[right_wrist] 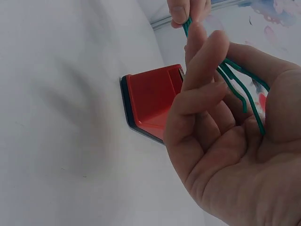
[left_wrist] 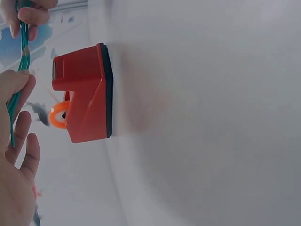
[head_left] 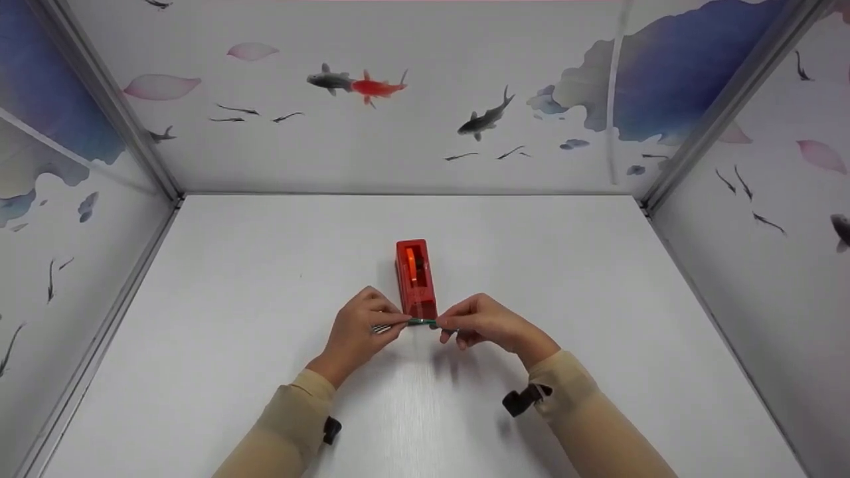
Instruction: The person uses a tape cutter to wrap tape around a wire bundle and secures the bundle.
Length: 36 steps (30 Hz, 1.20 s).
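Note:
A red tape dispenser (head_left: 416, 280) with an orange roll (head_left: 412, 263) stands on the white table (head_left: 265, 299). Just in front of its near end, both hands hold a thin bundle of green strands (head_left: 422, 322) stretched between them. My left hand (head_left: 393, 321) pinches the left end, where pale tips stick out. My right hand (head_left: 449, 325) pinches the right end. In the left wrist view the green strands (left_wrist: 23, 52) run from my left hand (left_wrist: 16, 141) up to the right hand's fingers (left_wrist: 28, 14), beside the dispenser (left_wrist: 84, 94). In the right wrist view the strands (right_wrist: 237, 84) cross my right palm (right_wrist: 225, 141).
White walls printed with fish and petals close in the table on the left (head_left: 60, 252), back (head_left: 398, 99) and right (head_left: 764, 252). Both sleeves are tan, with a dark strap (head_left: 524, 400) at each wrist.

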Each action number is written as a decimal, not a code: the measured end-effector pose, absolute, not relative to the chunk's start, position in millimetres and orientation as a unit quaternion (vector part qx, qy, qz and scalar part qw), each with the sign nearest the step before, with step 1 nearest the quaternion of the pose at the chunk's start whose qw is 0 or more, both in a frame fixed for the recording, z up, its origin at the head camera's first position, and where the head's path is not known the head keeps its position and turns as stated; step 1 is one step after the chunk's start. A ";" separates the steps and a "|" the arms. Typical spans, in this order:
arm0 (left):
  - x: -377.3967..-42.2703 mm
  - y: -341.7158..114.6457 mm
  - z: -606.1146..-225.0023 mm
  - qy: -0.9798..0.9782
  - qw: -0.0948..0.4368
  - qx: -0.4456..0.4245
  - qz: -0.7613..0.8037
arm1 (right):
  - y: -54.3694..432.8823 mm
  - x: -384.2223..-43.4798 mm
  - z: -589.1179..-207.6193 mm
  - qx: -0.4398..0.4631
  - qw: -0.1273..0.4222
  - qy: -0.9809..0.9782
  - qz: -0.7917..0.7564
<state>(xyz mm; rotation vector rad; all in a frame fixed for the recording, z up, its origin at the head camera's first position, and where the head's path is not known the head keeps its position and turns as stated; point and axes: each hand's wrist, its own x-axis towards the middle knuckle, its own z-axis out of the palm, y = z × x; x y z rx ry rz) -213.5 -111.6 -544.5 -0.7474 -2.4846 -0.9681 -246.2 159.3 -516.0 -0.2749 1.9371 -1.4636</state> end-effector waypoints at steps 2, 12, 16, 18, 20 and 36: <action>-213.7 -111.5 -544.7 -0.880 0.189 -0.267 -0.344 | 159.6 -246.2 -516.4 -0.108 0.338 0.745 -0.565; -213.9 -112.7 -544.6 -0.883 0.165 -0.256 -0.357 | 158.8 -243.7 -518.7 -0.139 0.295 0.765 -0.555; -214.3 -114.5 -540.6 -0.886 0.097 -0.235 -0.388 | 158.0 -242.5 -519.1 -0.144 0.271 0.786 -0.536; -215.2 -115.8 -536.9 -0.883 0.057 -0.218 -0.412 | 158.0 -242.3 -519.7 -0.148 0.259 0.794 -0.530; -216.9 -116.9 -533.1 -0.880 0.020 -0.197 -0.431 | 158.2 -241.8 -519.9 -0.154 0.245 0.801 -0.523; -224.7 -114.6 -535.5 -0.811 -0.141 -0.160 -0.545 | 161.3 -239.0 -527.0 -0.213 0.184 0.804 -0.524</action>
